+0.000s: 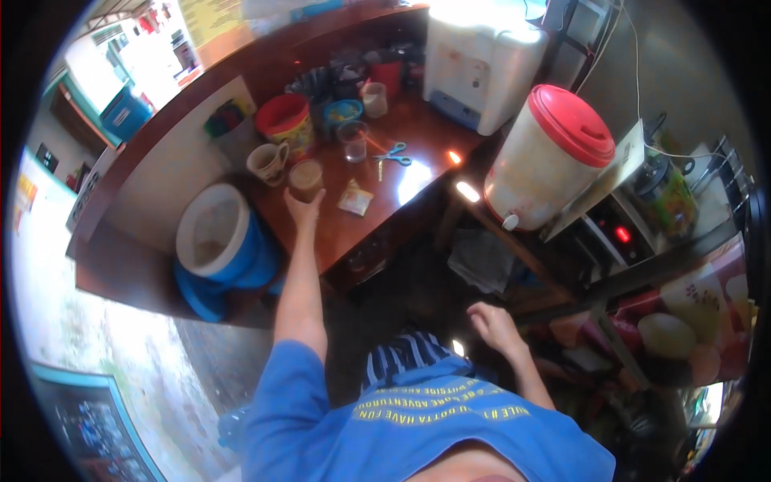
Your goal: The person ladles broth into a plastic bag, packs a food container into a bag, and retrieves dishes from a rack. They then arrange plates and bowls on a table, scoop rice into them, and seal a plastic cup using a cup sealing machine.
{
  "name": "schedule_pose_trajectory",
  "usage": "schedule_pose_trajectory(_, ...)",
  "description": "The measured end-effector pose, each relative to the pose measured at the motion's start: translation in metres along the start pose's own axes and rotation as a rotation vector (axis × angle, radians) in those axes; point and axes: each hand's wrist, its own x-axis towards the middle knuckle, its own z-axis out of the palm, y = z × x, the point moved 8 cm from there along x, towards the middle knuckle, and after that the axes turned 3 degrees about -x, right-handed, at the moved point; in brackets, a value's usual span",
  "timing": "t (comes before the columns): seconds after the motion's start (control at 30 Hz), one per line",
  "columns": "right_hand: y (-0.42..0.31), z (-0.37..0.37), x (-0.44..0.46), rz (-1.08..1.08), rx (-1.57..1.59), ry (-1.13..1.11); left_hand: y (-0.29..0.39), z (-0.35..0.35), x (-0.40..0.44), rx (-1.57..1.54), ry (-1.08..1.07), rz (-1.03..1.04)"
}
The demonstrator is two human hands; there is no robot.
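Observation:
My left hand (pixel 304 207) reaches over the brown table and is closed around a cup (pixel 306 178) with a light brown, creamy-looking top. Beside this cup stands a cream mug (pixel 268 163) with a handle. A small opened sachet (pixel 355 198) lies to the right of my hand. Further back are a clear glass (pixel 353 141) and blue-handled scissors (pixel 393 154). My right hand (pixel 495 327) hangs in front of my body with its fingers loosely curled in, nothing visible in it and touching nothing.
A blue bucket (pixel 250 255) with a white rim stands left of the table (pixel 333 238). At the back are a red-rimmed tub (pixel 283 115), a blue basket (pixel 343 112) and a white water dispenser (pixel 475 72). A red-lidded drink jug (pixel 526 173) stands at the right.

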Motion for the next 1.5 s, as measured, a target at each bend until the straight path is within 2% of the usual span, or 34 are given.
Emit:
schedule_pose_trajectory(0.03, -0.002, -0.003, 0.009, -0.002, -0.012, 0.026, -0.004, 0.008, 0.009, -0.145, -0.032, -0.019)
schedule_pose_trajectory(0.13, -0.002, -0.013, 0.032, -0.014, -0.014, 0.100, -0.015, 0.020, 0.023, -0.228, -0.047, 0.046)
schedule_pose_trajectory(0.2, -0.001, -0.010, 0.039, 0.079, -0.003, 0.077, -0.008, 0.017, 0.028, -0.202, -0.036, 0.018)
schedule_pose_trajectory(0.27, 0.005, -0.002, 0.038, 0.204, -0.013, 0.059, -0.006, 0.023, 0.037, -0.295, -0.057, 0.142)
schedule_pose_trajectory(0.37, 0.002, 0.003, 0.036, 0.223, -0.035, 0.118, -0.001, 0.038, 0.042, -0.330, -0.150, 0.248)
schedule_pose_trajectory(0.4, 0.002, 0.002, 0.032, 0.230, -0.029, 0.154, 0.015, 0.039, 0.039, -0.240, -0.153, 0.365)
schedule_pose_trajectory(0.43, -0.001, -0.002, 0.030, 0.281, -0.031, 0.143, -0.023, 0.052, 0.053, -0.183, -0.222, 0.367)
schedule_pose_trajectory(0.47, -0.001, -0.006, 0.027, 0.298, -0.050, 0.135, 0.013, 0.036, 0.036, -0.179, -0.112, 0.395)
schedule_pose_trajectory(0.5, 0.000, -0.013, 0.022, 0.347, -0.048, 0.162, 0.029, 0.033, 0.026, -0.391, -0.177, 0.263)
schedule_pose_trajectory(0.57, -0.001, -0.034, 0.017, 0.394, -0.057, 0.224, 0.019, 0.034, 0.034, -0.341, -0.182, 0.295)
schedule_pose_trajectory(0.63, -0.007, -0.065, 0.009, 0.374, -0.089, 0.337, 0.010, 0.039, 0.040, -0.430, -0.268, 0.188)
schedule_pose_trajectory(0.67, -0.008, -0.081, 0.005, 0.393, -0.130, 0.366, 0.022, 0.033, 0.038, -0.392, -0.200, 0.259)
schedule_pose_trajectory(0.77, -0.016, -0.144, -0.008, 0.357, -0.184, 0.530, 0.034, 0.032, 0.031, -0.436, -0.245, 0.152)
schedule_pose_trajectory(0.83, -0.029, -0.192, -0.018, 0.299, -0.273, 0.652, 0.019, 0.027, 0.042, -0.387, -0.233, 0.284)
schedule_pose_trajectory(1.07, -0.103, -0.395, -0.058, 0.168, -0.633, 1.045, 0.053, 0.084, 0.002, -0.442, -0.299, 0.293)
schedule_pose_trajectory(1.13, -0.100, -0.462, -0.073, 0.150, -0.694, 1.122, 0.074, 0.106, -0.013, -0.465, -0.315, 0.298)
schedule_pose_trajectory(1.2, -0.097, -0.535, -0.089, 0.043, -0.886, 1.158, 0.097, 0.125, -0.028, -0.481, -0.328, 0.303)
schedule_pose_trajectory(1.27, -0.073, -0.612, -0.103, 0.204, -1.011, 1.081, 0.120, 0.139, -0.042, -0.490, -0.339, 0.306)
schedule_pose_trajectory(1.33, -0.023, -0.692, -0.114, 0.266, -1.016, 0.916, 0.143, 0.151, -0.055, -0.495, -0.349, 0.311)
schedule_pose_trajectory(1.37, -0.010, -0.721, -0.119, 0.258, -1.020, 0.913, 0.154, 0.157, -0.062, -0.499, -0.352, 0.311)
schedule_pose_trajectory(1.43, 0.029, -0.751, -0.110, 0.450, -0.978, 0.615, 0.178, 0.169, -0.075, -0.507, -0.359, 0.313)
schedule_pose_trajectory(1.47, 0.036, -0.760, -0.109, 0.445, -0.983, 0.614, 0.191, 0.176, -0.080, -0.512, -0.364, 0.315)
schedule_pose_trajectory(1.5, 0.057, -0.771, -0.112, 0.614, -0.949, 0.576, 0.203, 0.183, -0.086, -0.518, -0.370, 0.318)
